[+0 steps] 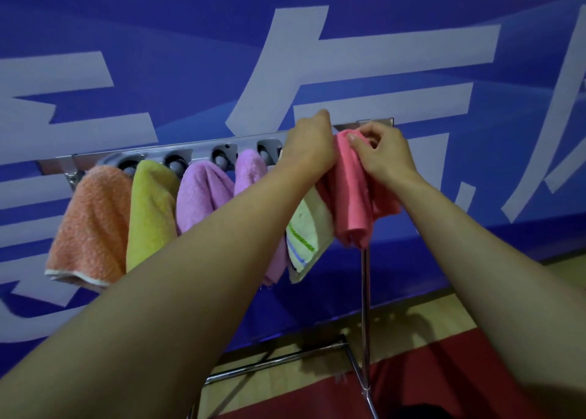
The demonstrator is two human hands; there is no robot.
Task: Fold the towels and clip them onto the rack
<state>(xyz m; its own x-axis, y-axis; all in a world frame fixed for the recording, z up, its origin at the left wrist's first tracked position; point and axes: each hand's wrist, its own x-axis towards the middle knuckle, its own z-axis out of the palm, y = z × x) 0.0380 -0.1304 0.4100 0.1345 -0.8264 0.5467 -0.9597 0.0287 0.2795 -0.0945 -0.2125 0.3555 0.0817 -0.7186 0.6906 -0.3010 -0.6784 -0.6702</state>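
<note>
Right grip: the right hand [383, 155] pinches the top of the pink towel [353, 193], thumb and curled fingers closed on the cloth just under the rack bar.
Left grip: the left hand [309, 146] rests against the towel's other edge with its fingers reaching up over the rack [203, 150]; whether they clasp anything cannot be told.
Pink towel: folded, hanging straight down between the two grips, at the rack's right end.
Neighbours: a cream towel with green and blue stripes [309, 231] hangs just left of the grips, partly under the left wrist.
Further left: two lilac towels [203, 193], a yellow towel [150, 209] and an orange towel [90, 225] hang from the rack.
Below the grips: the rack's metal stand [365, 291] runs down to the floor.
Behind: blue wall [158, 38] with pale lettering.
</note>
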